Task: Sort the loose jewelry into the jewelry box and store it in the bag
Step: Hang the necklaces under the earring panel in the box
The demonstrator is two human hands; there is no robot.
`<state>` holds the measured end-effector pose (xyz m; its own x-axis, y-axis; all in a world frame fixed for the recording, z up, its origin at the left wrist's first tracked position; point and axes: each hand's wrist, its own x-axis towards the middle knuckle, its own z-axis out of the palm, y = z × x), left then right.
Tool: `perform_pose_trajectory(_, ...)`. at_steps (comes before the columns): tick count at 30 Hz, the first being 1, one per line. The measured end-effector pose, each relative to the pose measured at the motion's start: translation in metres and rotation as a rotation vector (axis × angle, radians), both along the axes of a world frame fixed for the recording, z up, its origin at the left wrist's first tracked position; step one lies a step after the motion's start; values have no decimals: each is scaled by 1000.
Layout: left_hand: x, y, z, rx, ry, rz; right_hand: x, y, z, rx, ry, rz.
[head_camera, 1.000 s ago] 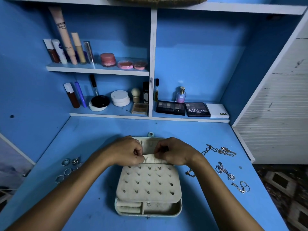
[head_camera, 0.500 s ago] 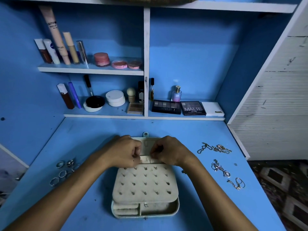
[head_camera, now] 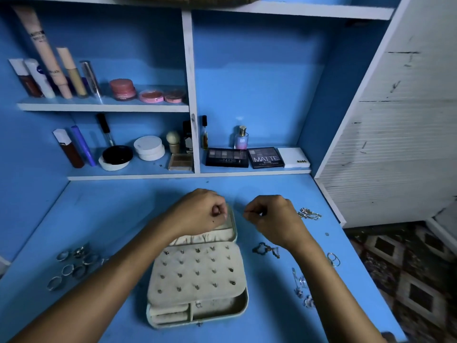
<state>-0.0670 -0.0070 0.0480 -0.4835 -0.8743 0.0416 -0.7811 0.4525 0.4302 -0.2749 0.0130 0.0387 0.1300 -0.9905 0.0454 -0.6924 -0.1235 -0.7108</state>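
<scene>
A: Head view, left to right. Rings (head_camera: 71, 266) in a loose cluster on the blue worktop (head_camera: 118, 214) at far left, well apart from both hands.

B: Left hand?

A: Left hand (head_camera: 200, 211) is a curled fist over the far end of the jewelry box (head_camera: 197, 280), on its ring-roll section. Fingertips tucked in; can't tell if that grip holds anything.

B: Box state?

A: Open, cream colour, lying centre of the worktop. Padded earring panel (head_camera: 197, 271) faces up with small studs in rows. Near end shows tray compartments; one small piece sits in the larger one, too small to identify.

B: Right hand?

A: Right hand (head_camera: 269, 216) is just right of the box's far corner, off the box. Thumb and forefinger pinched narrow on something thin and pale; too fine to name. So that grip is closed in a pinch.

B: Loose pieces on the right?

A: Chain (head_camera: 309, 214) just beyond the right hand's knuckles. Dark-looking bracelet (head_camera: 265, 250) lies near the wrist, between box and forearm. More silver pieces (head_camera: 301, 285) further toward the near edge, beside the right forearm. One hoop piece (head_camera: 333, 258) near the worktop's right edge.

B: Background?

A: Shelves with cosmetics (head_camera: 123, 90), palettes (head_camera: 265, 158) on the lower right shelf.
</scene>
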Motion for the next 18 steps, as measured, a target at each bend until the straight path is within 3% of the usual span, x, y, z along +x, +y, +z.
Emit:
perform_pose_trajectory(8, -76, -14, -4, 47, 24, -158, -61, 16, -3, 7, 56, -277)
perform_pose_trajectory(18, -145, -16, -23, 137, -33, -200, -98, 31, -10, 175, 235, -373)
